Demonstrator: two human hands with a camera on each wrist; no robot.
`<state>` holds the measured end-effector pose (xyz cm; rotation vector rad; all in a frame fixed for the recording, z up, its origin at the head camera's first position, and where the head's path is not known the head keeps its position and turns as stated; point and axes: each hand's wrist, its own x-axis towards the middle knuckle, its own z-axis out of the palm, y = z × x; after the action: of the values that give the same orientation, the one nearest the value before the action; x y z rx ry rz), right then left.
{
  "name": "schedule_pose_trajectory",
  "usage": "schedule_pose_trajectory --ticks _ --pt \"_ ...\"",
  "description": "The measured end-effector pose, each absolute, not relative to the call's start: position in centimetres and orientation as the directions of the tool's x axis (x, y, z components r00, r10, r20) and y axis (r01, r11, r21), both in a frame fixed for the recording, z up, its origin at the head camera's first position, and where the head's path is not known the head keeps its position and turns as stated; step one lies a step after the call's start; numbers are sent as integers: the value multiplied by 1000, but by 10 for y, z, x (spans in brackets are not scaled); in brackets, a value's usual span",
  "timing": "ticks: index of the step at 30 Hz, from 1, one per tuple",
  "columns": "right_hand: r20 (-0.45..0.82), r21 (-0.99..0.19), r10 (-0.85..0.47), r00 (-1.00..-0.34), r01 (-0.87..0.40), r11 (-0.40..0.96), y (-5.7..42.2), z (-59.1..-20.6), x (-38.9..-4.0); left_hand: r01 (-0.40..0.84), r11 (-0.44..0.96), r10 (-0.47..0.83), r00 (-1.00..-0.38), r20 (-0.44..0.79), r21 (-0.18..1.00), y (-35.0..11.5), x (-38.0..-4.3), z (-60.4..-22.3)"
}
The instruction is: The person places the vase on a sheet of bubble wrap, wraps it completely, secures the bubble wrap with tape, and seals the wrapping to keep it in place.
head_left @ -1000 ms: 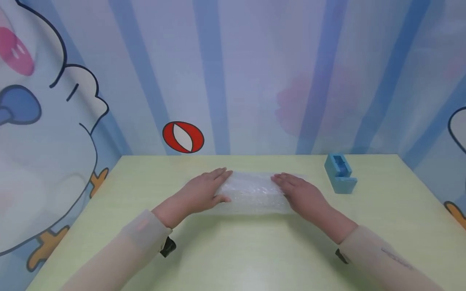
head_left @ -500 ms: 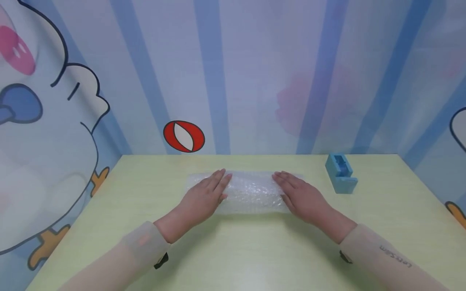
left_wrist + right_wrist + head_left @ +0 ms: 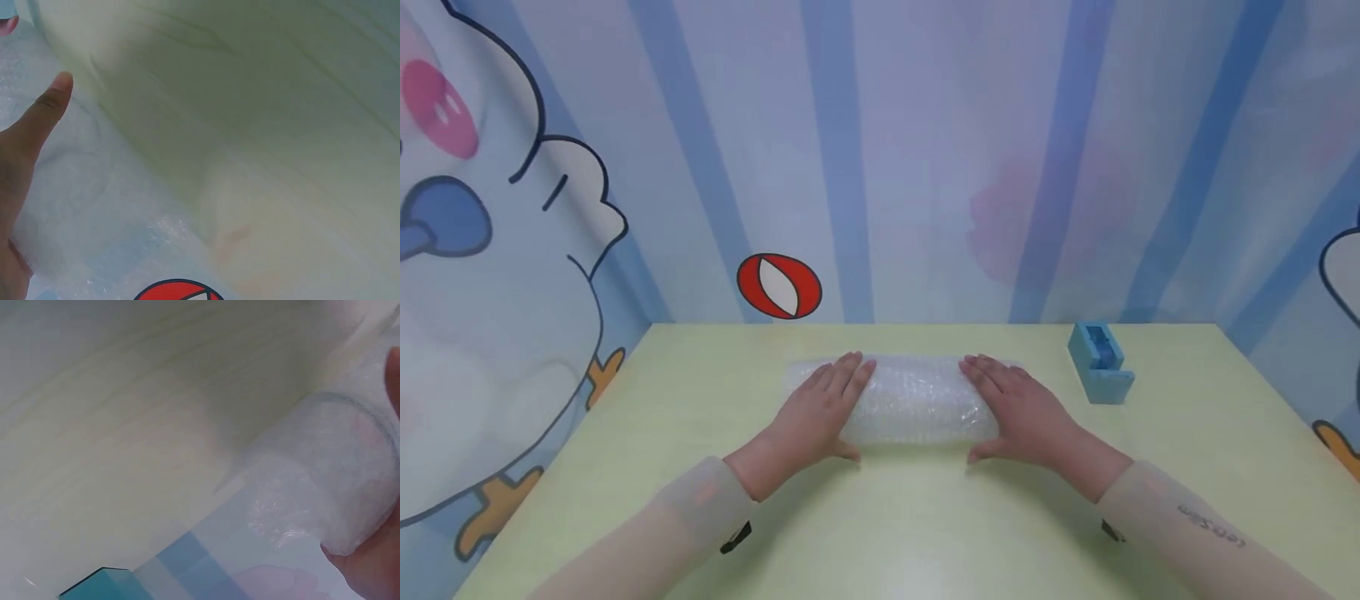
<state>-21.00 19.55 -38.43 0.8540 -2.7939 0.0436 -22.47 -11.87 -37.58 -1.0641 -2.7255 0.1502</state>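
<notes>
A roll of clear bubble wrap [image 3: 917, 400] lies crosswise on the table, with a flatter sheet edge at its far left. My left hand [image 3: 808, 417] rests over its left part, fingers extended across the top and thumb spread beyond the near edge. Over the right part lies my right hand [image 3: 1026, 412] in a mirrored pose, thumb also at the near side. In the right wrist view the round end of the wrapped bundle [image 3: 350, 469] shows beside that hand; what is inside cannot be made out. The left thumb [image 3: 47, 115] stands out straight in the left wrist view.
A blue tape dispenser [image 3: 1101, 364] stands at the back right of the pale table [image 3: 917, 533]. Behind the table's far edge rises a striped cartoon backdrop [image 3: 917, 167].
Both thumbs have moved out to the near side of the bubble wrap. My left hand has turned slightly, its fingers pointing more forward. The roll stays in nearly the same place.
</notes>
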Motion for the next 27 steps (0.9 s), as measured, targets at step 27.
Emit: schedule_pose_trajectory --ticks 27 --pt "137 -38 -418 -898 -427 904 181 -376 -218 635 772 623 -743 247 -37 -106 -238 -377"
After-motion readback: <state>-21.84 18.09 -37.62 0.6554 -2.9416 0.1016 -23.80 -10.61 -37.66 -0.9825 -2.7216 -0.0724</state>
